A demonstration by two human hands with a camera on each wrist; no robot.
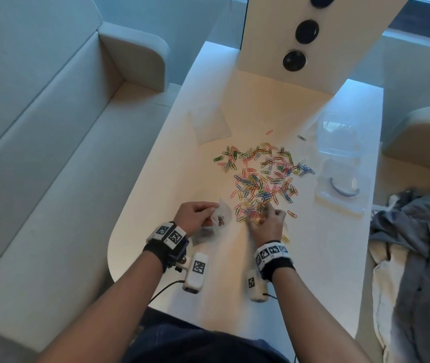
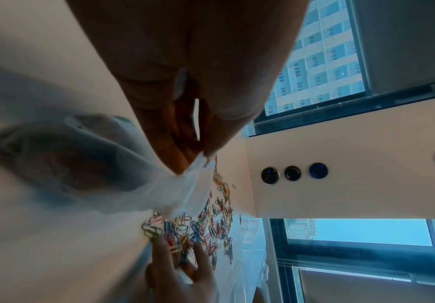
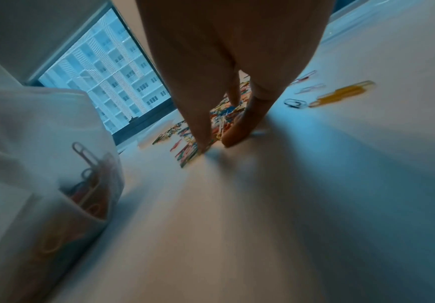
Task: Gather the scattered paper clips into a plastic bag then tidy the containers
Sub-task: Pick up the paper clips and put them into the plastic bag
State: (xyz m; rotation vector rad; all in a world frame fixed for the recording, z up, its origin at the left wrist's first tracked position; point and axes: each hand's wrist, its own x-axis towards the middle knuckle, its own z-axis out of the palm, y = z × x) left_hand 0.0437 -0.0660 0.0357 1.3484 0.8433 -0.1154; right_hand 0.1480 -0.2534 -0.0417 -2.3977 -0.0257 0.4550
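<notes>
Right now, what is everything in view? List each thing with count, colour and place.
paper clips: many, mixed colours, scattered mid-table; a few already inside the held bag
plastic bag: one, clear, held in the left hand at the near edge of the pile
second bag: one, clear, flat on the table beyond the pile
plastic containers: clear, count unclear, right side of the table
table: one, white
sofas: pale, either side
grey cloth: right sofa
left hand: pinches the bag's rim
right hand: fingers in the clips
</notes>
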